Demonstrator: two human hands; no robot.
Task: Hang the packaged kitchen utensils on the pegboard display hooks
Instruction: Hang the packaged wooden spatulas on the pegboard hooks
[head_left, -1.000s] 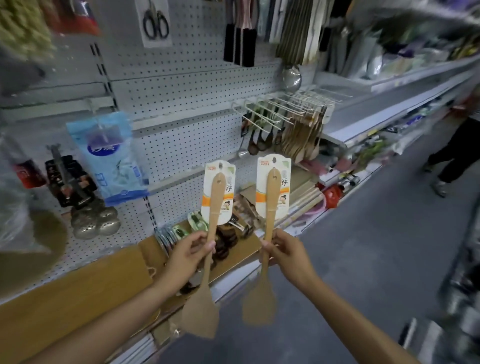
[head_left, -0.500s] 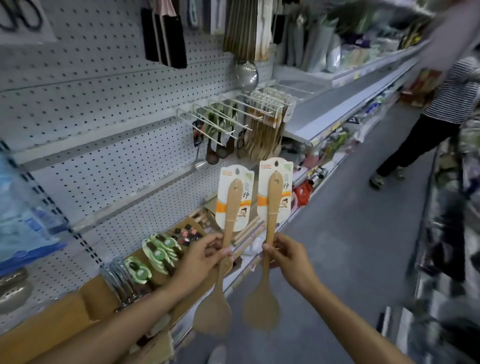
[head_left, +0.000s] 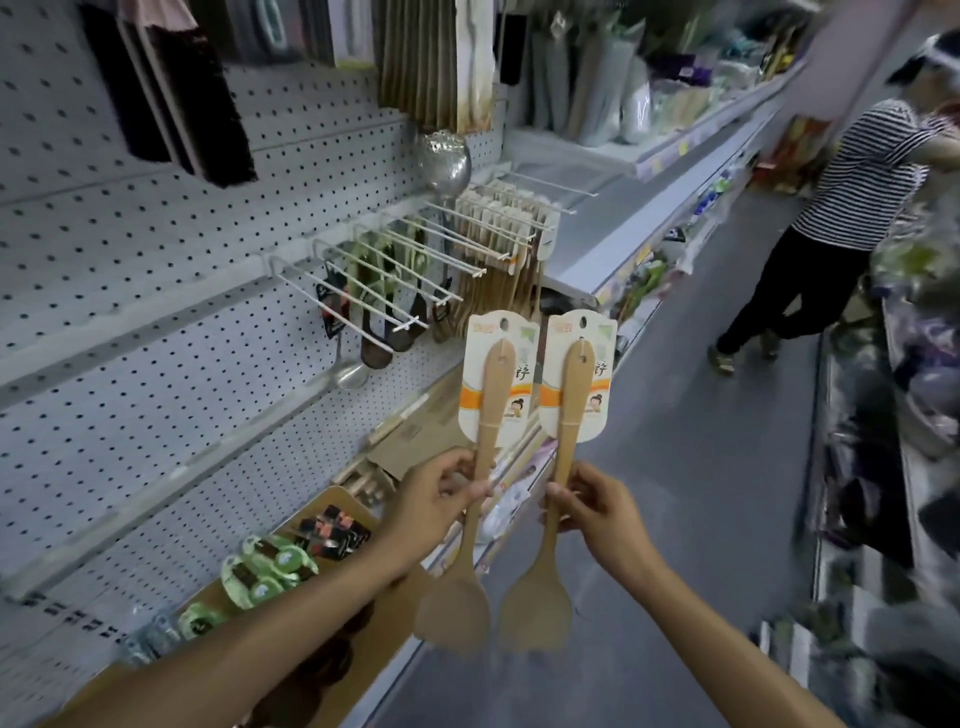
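Both spatulas now sit nearer the pegboard's hook row (head_left: 395, 270); left hand (head_left: 436, 499) and right hand (head_left: 597, 512) each pinch a light, stiff wooden spatula (head_left: 470, 525) mid-handle, below its card.

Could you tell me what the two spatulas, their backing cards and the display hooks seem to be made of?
Spatulas: apparently wood or bamboo, matte tan. Backing cards: printed cardboard, slightly glossy, with punched hang holes. Display hooks: thin wire, seemingly white-coated metal.
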